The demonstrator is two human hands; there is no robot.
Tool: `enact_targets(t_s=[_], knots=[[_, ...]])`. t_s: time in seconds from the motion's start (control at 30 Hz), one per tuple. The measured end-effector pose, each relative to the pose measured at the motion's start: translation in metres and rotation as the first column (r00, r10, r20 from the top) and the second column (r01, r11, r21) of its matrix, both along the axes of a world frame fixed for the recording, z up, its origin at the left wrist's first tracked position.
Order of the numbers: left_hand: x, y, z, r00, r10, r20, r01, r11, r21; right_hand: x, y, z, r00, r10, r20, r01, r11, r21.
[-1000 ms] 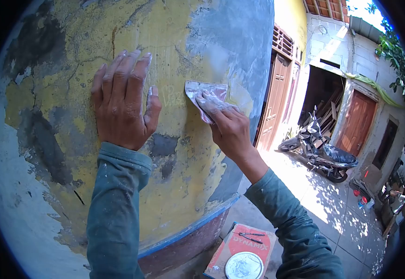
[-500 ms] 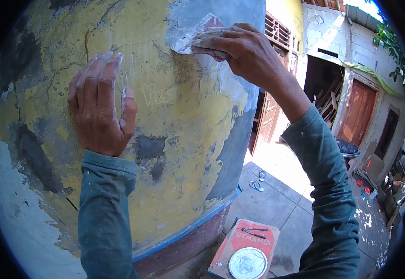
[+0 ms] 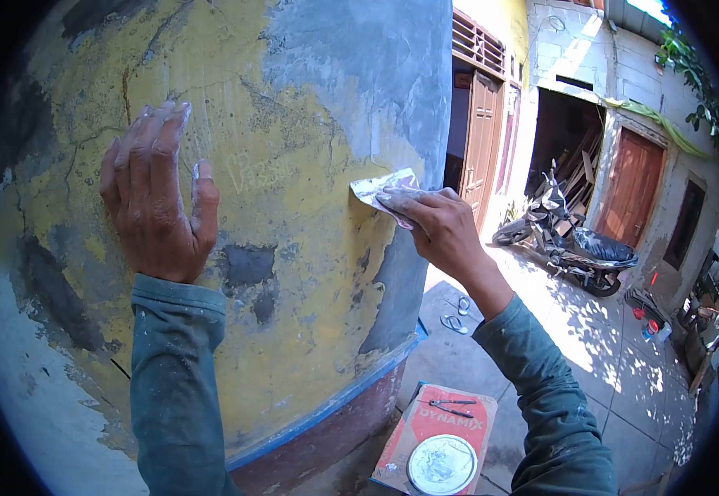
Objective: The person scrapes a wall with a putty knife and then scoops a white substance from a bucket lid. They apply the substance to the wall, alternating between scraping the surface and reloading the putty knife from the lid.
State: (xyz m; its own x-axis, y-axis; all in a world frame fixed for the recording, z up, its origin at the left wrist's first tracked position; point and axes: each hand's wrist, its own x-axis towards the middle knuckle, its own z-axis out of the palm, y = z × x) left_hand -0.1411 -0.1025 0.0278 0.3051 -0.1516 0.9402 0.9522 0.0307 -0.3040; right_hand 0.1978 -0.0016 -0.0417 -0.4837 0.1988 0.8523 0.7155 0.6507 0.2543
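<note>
My left hand [image 3: 154, 194] lies on the flaking yellow wall [image 3: 293, 240], its fingers stretched upward and whitened with powder or paste. In my right hand [image 3: 442, 225] is a thin, flat, white-smeared sheet [image 3: 384, 188] with pinkish patches; its exact kind cannot be made out. The sheet is at the wall's right side, just below the grey-blue coated area [image 3: 359, 74]. My fingers cover part of it.
Below the wall lies a red cardboard box [image 3: 477, 430], with pliers [image 3: 452, 408] and a white-smeared round lid [image 3: 442, 465] on it. Sandals [image 3: 456, 314] rest on the paving. A motorbike [image 3: 570, 240] stands near a doorway, with stacked wood behind.
My right hand has moved down and slightly right along the wall, still holding the sheet. My left hand keeps its place on the wall. The view has shifted slightly, revealing the motorbike.
</note>
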Motion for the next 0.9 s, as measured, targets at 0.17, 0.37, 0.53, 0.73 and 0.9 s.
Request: enact_targets(t_s=[0.17, 0.37, 0.53, 0.73, 0.9], knots=[[0.002, -0.002, 0.000, 0.999, 0.032, 0.016, -0.032, 0.999, -0.009, 0.001, -0.010, 0.022, 0.989, 0.029, -0.148, -0.034, 0.999, -0.031], [0.000, 0.000, 0.000, 0.999, 0.038, 0.012, -0.038, 0.999, -0.036, -0.075, 0.032, 0.032, 0.903, -0.035, -0.428, 0.144, 0.964, 0.223], [0.002, -0.003, 0.000, 0.998, 0.066, 0.012, -0.065, 0.996, -0.056, -0.065, -0.009, -0.035, 0.968, 0.023, -0.248, -0.001, 0.996, 0.089], [0.004, -0.005, 0.000, 0.997, 0.070, 0.013, -0.069, 0.996, -0.064, -0.001, 0.026, 0.022, 0.760, 0.010, -0.649, -0.055, 0.997, -0.049], [0.002, -0.003, 0.001, 0.995, 0.099, 0.004, -0.098, 0.994, -0.046, -0.073, 0.014, 0.050, 0.781, 0.019, -0.624, 0.020, 0.998, 0.056]])
